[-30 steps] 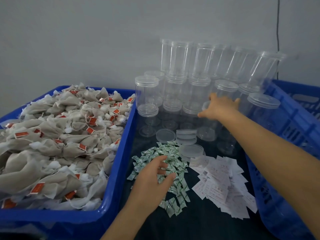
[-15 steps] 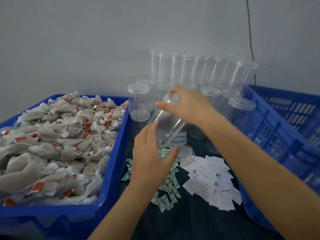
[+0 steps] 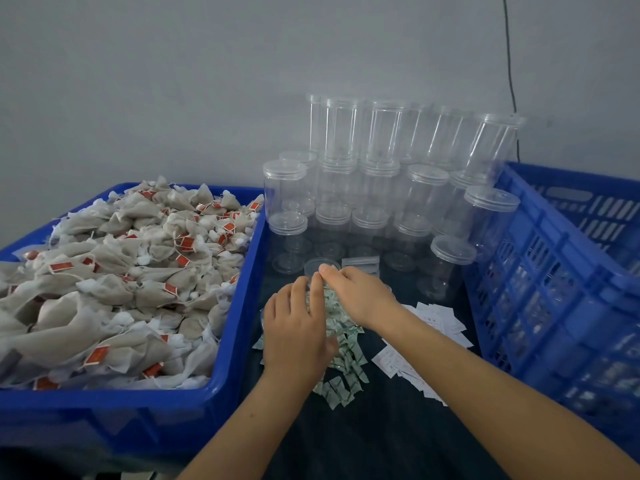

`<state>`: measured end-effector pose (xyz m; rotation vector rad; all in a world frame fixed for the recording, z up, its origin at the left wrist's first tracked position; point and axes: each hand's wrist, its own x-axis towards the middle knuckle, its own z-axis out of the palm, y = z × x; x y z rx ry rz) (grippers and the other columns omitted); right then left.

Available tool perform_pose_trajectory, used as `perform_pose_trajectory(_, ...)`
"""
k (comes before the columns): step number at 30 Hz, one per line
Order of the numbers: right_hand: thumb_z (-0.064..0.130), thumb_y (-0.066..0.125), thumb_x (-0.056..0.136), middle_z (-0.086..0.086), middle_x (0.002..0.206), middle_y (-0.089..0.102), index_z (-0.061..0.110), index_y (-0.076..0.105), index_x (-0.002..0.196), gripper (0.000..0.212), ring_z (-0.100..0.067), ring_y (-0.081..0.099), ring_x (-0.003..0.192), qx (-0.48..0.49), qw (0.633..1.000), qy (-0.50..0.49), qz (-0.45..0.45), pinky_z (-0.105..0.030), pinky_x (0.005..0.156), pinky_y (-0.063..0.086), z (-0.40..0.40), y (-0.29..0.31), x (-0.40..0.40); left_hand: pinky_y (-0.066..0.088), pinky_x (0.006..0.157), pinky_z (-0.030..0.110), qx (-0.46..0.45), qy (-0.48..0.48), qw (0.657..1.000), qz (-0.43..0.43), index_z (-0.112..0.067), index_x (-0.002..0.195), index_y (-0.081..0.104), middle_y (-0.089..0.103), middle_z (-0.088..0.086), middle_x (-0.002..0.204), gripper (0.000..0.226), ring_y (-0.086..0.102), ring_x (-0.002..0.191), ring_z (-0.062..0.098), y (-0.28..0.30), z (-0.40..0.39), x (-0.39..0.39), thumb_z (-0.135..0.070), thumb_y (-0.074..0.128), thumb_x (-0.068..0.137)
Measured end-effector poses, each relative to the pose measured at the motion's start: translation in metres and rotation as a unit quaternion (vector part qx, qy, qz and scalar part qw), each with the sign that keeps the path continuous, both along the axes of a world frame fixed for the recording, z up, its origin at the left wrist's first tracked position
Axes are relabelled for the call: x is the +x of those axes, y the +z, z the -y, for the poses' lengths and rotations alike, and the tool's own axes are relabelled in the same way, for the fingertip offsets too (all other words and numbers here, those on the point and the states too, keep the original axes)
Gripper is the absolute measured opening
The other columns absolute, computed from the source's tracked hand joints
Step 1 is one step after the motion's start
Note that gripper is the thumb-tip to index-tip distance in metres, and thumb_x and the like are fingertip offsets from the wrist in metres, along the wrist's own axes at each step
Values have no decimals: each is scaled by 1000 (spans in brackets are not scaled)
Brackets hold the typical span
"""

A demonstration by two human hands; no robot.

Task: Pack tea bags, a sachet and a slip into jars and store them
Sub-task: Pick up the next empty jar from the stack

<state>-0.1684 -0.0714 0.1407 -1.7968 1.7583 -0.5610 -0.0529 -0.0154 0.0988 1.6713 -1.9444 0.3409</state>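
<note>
A clear plastic jar [image 3: 321, 267] lies tilted low over the pile of green-and-white sachets [image 3: 346, 365], held between both hands. My left hand [image 3: 294, 330] curls over its lower body and my right hand [image 3: 360, 299] grips its upper end with the fingertips at the rim. Most of the jar is hidden by the hands. White paper slips [image 3: 438, 315] lie scattered to the right of the sachets. Tea bags [image 3: 121, 278] with red tags fill the blue bin [image 3: 239, 306] on the left.
Several empty lidded jars [image 3: 374, 188] stand stacked against the wall behind the hands. Loose clear lids [image 3: 360, 262] lie in front of them. A blue slatted crate [image 3: 554, 271] stands at the right, close to my right forearm.
My right hand took a jar from the stack and brought it down over the sachets. My left hand rose from the sachets and closed on the jar.
</note>
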Motion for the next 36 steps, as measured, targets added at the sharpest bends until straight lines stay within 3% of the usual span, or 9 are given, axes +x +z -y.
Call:
perform_pose_trajectory(3,69,29,94,12,97,56,22,61,120,62,-12,46,91,-30,1000,-2,4,-28,70,32,-2,-7,-2,54,80,44,2,-14,1000,-3,-1,122,61,65,15,111,92,64,98,33,-3,3,0,-32,91,41)
perform_pose_trajectory(6,64,36,95,0,117,61,21,60,121,55,-19,52,108,-79,997,24,2,-36,87,40,-5,-10,-6,46,92,37,62,-58,995,-58,-8,137,45,54,5,128,95,54,114,26,-3,7,3,-38,83,55)
perform_pose_trajectory(14,59,43,83,1,140,42,18,39,147,76,-10,35,131,-217,922,318,-40,-22,107,31,-15,3,-41,54,83,31,231,-225,890,-323,-53,120,33,53,-22,112,83,57,102,2,6,8,27,-41,82,54)
perform_pose_trajectory(17,59,57,81,19,152,19,43,16,149,81,1,19,141,-191,903,381,-50,-20,115,22,-16,2,-49,53,85,28,234,-219,900,-295,-50,123,32,52,-22,115,84,55,105,1,9,7,29,-47,81,54)
perform_pose_trajectory(20,91,52,65,30,158,3,64,-3,141,97,5,9,146,-41,948,289,123,-21,118,19,-21,-3,-47,36,108,41,132,-90,981,-111,-33,142,24,42,-11,138,99,42,126,13,12,3,22,-49,78,60)
perform_pose_trajectory(23,94,41,61,-6,155,39,39,17,156,112,-27,50,133,150,951,96,252,-48,103,50,-19,-3,-51,26,110,57,4,-35,997,73,-18,140,43,53,2,136,98,48,127,24,13,-6,16,-28,87,53)
perform_pose_trajectory(27,93,36,59,-28,122,65,9,48,143,119,-41,71,98,373,862,29,341,-38,62,61,-18,5,-63,25,103,49,-196,-57,973,107,-22,127,48,62,0,126,54,50,117,22,0,-13,6,-7,56,76)
perform_pose_trajectory(30,86,43,69,-25,117,68,3,56,134,106,-37,71,96,388,851,47,350,-38,73,63,-21,6,-66,29,97,45,-229,-65,965,110,-25,125,48,63,-4,126,42,47,114,19,-5,-13,1,-9,22,97)
perform_pose_trajectory(36,67,62,68,-11,107,71,21,61,123,71,-25,72,89,236,929,92,268,-36,76,60,-27,10,-66,34,97,47,-123,-70,987,83,-24,129,42,60,-1,131,93,51,114,22,-5,-17,2,-8,82,47)
